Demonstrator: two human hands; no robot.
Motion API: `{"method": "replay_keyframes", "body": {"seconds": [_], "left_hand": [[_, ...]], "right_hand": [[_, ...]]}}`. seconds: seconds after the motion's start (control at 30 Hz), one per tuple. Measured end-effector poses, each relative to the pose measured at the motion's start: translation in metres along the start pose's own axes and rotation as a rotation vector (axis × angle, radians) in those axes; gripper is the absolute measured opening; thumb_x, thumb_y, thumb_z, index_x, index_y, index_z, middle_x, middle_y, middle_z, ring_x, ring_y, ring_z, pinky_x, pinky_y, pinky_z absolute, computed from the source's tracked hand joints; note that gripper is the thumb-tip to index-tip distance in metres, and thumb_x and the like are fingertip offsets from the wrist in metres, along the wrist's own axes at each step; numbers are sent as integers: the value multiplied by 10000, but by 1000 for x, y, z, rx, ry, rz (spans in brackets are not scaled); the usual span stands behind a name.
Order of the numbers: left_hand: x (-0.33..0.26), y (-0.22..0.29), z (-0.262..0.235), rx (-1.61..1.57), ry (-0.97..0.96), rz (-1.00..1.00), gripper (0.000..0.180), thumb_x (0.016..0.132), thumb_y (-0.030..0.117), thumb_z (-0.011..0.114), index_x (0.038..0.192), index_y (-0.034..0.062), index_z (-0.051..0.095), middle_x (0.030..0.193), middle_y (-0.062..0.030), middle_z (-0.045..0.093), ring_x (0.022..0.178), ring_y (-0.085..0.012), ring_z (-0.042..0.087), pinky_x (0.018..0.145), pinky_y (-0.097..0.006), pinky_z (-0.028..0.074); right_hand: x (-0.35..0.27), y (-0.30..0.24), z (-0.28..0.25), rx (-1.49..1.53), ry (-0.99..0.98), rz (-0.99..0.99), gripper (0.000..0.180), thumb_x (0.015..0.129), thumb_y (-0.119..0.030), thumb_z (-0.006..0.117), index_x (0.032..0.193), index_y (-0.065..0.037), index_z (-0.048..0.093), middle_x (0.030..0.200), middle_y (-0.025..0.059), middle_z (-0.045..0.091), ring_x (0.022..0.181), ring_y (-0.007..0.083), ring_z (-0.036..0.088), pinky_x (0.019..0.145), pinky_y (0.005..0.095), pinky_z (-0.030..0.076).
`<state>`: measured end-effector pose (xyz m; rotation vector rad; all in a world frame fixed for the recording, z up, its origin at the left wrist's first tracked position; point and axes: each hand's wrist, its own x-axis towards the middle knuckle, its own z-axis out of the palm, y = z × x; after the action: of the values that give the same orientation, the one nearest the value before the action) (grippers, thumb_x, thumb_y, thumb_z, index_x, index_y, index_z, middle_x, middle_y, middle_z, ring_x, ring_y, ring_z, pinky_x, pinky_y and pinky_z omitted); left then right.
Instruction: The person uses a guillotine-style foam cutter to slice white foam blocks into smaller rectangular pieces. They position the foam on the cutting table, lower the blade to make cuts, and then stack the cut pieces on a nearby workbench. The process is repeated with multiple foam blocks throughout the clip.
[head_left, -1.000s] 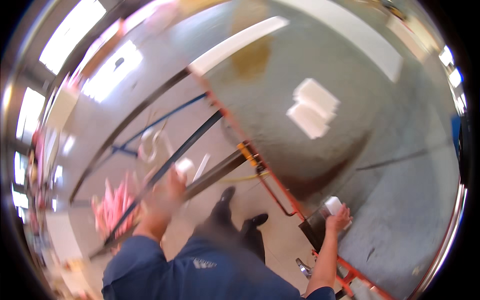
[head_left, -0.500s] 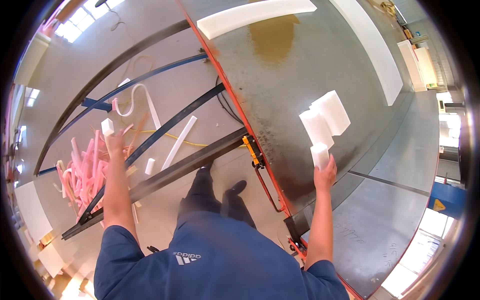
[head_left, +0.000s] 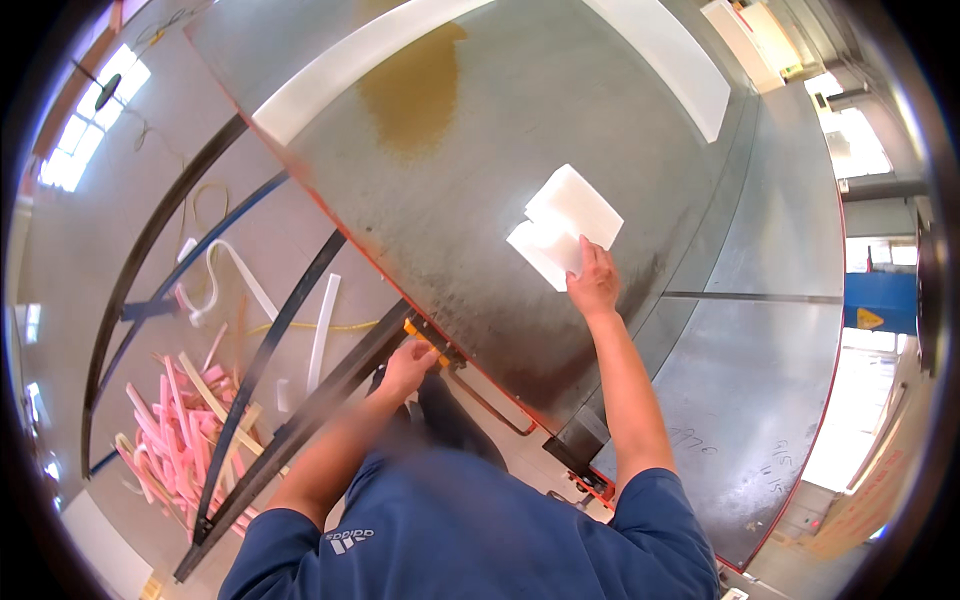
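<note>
On the grey metal table point(head_left: 480, 230) lie two white foam blocks: a far one point(head_left: 578, 200) and a near one point(head_left: 545, 252), pushed up against each other. Strong glare blurs the seam between them. My right hand point(head_left: 595, 283) is closed over the right edge of the near block, its thumb toward the near corner and its fingertips on top. My left hand point(head_left: 410, 366) hovers by the yellow fitting point(head_left: 425, 338) on the table's left edge. Its fingers are loosely bent, and no object shows in them.
Long white foam strips point(head_left: 330, 70) point(head_left: 665, 60) lie across the table's far side. To the left, dark metal bars point(head_left: 285, 345) jut out above the floor. A pile of pink and white offcuts point(head_left: 185, 425) lies there, near a thin white strip point(head_left: 323, 330).
My left hand, which held a small white foam block above the offcuts, has swung right to the table edge without it. The view has shifted; my right hand stays at the foam blocks.
</note>
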<state>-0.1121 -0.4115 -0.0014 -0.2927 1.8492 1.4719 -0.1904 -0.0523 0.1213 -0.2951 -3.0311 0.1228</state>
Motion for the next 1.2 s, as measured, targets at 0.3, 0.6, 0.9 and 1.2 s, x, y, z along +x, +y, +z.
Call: {"method": "replay_keyframes", "body": {"seconds": [0.3,0.6,0.9,1.2], "left_hand": [[68,111,105,-343,-164,-104,716,846,322,749,1371,-42,426,1300,-161,554,1117,-230,578,930,-349,478],[115,173,195,-589,-78,-237,1245,749,577,776,1527,-6,-1,1588,-193,97,1486,-313,111,1190,-492,174],[148,185,229,-809,10,-68,1024,728,399,825,1465,69,194,1488,-145,290,1399,-303,279,1132,-523,251],[96,204,190,-495,-70,376,749,724,105,731,1380,22,381,1245,-105,536,1170,-225,511,1007,-394,420]], "right_hand": [[22,8,-3,80,201,-96,690,667,-211,821,1287,-90,542,1184,76,600,1115,270,556,947,423,454],[180,118,20,441,-24,227,607,900,-518,590,1280,-45,598,1279,143,611,1203,289,543,1000,410,433],[181,145,95,1308,-1139,354,680,997,-585,382,1421,-65,491,1422,94,524,1315,222,474,1091,382,369],[76,128,44,1710,-810,324,606,1038,-496,354,1437,-50,450,1423,88,501,1277,202,490,1065,360,401]]}}
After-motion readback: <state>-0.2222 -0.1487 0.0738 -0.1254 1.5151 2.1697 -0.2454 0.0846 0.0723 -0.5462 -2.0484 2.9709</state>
